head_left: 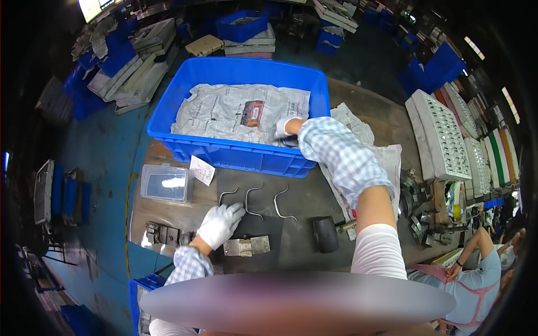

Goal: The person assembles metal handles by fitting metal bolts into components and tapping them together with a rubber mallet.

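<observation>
My left hand (221, 226), in a white glove, lies palm down on the dark mat with its fingers stretched out. They partly cover a bent metal rod (227, 193). Two more bent rods, a middle one (247, 201) and a right one (278, 203), lie to its right. Beside the wrist is a metal bracket block (246, 246). My right hand (287, 127), also gloved, reaches into the near right corner of a blue bin (224, 147) lined with printed paper (216, 115). Shiny curved metal (289, 141) shows under that hand; the fingertips are hidden.
A clear plastic box (164, 183) and a paper tag (202, 170) sit left of the mat. A black-headed mallet (325, 234) lies on the right, metal fixtures (162, 233) at the left edge. Stacked trays (440, 137) stand right; a co-worker (471, 280) is at lower right.
</observation>
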Demonstrator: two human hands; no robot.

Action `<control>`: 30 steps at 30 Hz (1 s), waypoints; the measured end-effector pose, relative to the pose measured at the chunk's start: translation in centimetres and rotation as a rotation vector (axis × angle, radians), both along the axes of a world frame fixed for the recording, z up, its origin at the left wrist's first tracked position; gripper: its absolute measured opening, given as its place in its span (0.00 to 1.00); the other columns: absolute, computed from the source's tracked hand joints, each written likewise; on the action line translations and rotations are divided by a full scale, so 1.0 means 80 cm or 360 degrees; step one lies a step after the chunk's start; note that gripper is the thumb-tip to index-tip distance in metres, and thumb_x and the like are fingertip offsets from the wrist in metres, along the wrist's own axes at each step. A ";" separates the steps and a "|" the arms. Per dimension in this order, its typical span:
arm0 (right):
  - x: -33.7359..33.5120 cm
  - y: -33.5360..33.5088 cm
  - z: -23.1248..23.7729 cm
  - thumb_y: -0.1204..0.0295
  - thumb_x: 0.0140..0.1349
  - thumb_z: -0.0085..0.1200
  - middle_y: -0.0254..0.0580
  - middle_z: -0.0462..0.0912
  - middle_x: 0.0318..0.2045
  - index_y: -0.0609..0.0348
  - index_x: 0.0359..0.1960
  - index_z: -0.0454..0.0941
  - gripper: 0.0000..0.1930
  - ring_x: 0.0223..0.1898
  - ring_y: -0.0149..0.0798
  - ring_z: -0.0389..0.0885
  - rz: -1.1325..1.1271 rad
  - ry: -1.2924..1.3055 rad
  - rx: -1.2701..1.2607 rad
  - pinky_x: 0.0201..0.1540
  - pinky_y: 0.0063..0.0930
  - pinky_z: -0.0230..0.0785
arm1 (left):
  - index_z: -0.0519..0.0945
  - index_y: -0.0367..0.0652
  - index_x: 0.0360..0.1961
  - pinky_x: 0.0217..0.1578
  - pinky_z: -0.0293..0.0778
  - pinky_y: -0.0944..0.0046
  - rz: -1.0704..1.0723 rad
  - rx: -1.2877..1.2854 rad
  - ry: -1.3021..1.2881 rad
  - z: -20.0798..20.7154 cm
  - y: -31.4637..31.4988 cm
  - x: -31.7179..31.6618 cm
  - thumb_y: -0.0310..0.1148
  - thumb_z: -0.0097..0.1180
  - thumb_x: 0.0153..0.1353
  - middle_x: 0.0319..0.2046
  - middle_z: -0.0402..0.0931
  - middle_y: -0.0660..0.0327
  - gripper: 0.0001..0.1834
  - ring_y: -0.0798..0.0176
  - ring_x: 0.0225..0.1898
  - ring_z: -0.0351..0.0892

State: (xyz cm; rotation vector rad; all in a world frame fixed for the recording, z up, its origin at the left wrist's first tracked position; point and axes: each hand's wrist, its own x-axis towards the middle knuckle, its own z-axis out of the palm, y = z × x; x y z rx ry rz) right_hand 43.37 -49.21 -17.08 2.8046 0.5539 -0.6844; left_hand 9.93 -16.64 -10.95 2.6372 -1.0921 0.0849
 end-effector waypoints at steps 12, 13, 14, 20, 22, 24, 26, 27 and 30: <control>-0.020 0.101 0.061 0.60 0.51 0.59 0.64 0.87 0.44 0.68 0.42 0.88 0.24 0.46 0.57 0.89 0.0052 -0.0064 0.0362 0.50 0.47 0.79 | 0.86 0.48 0.46 0.46 0.78 0.53 0.0573 -0.0372 0.0155 0.013 0.074 -0.103 0.33 0.62 0.64 0.51 0.84 0.62 0.10 0.52 0.44 0.83; -0.033 0.079 0.095 0.59 0.52 0.61 0.63 0.88 0.44 0.69 0.42 0.88 0.24 0.44 0.55 0.89 -0.0095 -0.0084 0.0460 0.48 0.46 0.79 | 0.86 0.47 0.46 0.48 0.78 0.52 0.0531 -0.0531 0.0200 0.017 0.069 -0.098 0.33 0.62 0.64 0.51 0.84 0.62 0.11 0.51 0.45 0.83; -0.049 0.062 0.129 0.61 0.55 0.62 0.61 0.88 0.42 0.70 0.43 0.87 0.22 0.41 0.52 0.90 -0.0230 -0.0065 0.0609 0.44 0.42 0.80 | 0.86 0.46 0.49 0.51 0.79 0.55 0.0511 -0.0629 0.0268 0.016 0.067 -0.091 0.32 0.61 0.65 0.52 0.84 0.60 0.12 0.54 0.49 0.84; -0.203 0.014 0.245 0.74 0.70 0.59 0.48 0.88 0.37 0.71 0.52 0.81 0.13 0.35 0.40 0.90 -0.0774 0.0133 0.2495 0.34 0.30 0.81 | 0.72 0.38 0.69 0.54 0.80 0.60 0.0662 -0.1846 0.1721 0.037 0.009 -0.035 0.48 0.51 0.77 0.57 0.82 0.51 0.29 0.56 0.52 0.86; -0.272 0.035 0.253 0.74 0.70 0.59 0.48 0.88 0.37 0.71 0.51 0.81 0.13 0.36 0.39 0.90 -0.0683 0.0077 0.2617 0.35 0.29 0.81 | 0.68 0.39 0.72 0.54 0.81 0.58 0.0745 -0.1864 0.1937 0.044 -0.018 -0.016 0.54 0.48 0.77 0.59 0.80 0.49 0.34 0.55 0.53 0.85; -0.339 0.056 0.229 0.74 0.70 0.59 0.46 0.88 0.37 0.69 0.51 0.82 0.12 0.38 0.38 0.89 -0.0623 -0.0021 0.2753 0.38 0.29 0.81 | 0.63 0.42 0.74 0.51 0.83 0.59 0.0208 -0.2475 0.2599 0.035 -0.045 0.003 0.64 0.41 0.75 0.62 0.77 0.50 0.41 0.54 0.54 0.85; -0.398 0.064 0.186 0.75 0.70 0.60 0.43 0.89 0.39 0.67 0.50 0.83 0.11 0.39 0.36 0.89 -0.0556 -0.0263 0.2615 0.41 0.28 0.81 | 0.62 0.42 0.75 0.50 0.83 0.59 0.0022 -0.2579 0.2743 0.029 -0.069 0.022 0.67 0.39 0.73 0.62 0.77 0.51 0.43 0.55 0.52 0.85; -0.420 0.067 0.156 0.75 0.70 0.60 0.41 0.89 0.40 0.66 0.49 0.84 0.10 0.38 0.34 0.88 -0.0435 -0.0458 0.2474 0.41 0.27 0.81 | 0.60 0.43 0.75 0.48 0.83 0.59 -0.0173 -0.2681 0.2851 0.023 -0.075 0.030 0.69 0.38 0.72 0.62 0.76 0.51 0.45 0.55 0.50 0.85; -0.467 0.087 0.063 0.80 0.71 0.57 0.39 0.88 0.44 0.65 0.50 0.85 0.09 0.40 0.29 0.86 -0.0878 -0.0292 0.2927 0.44 0.24 0.78 | 0.72 0.44 0.66 0.41 0.87 0.52 0.0245 -0.2498 0.2864 -0.050 -0.072 0.048 0.55 0.49 0.75 0.57 0.81 0.52 0.30 0.53 0.49 0.86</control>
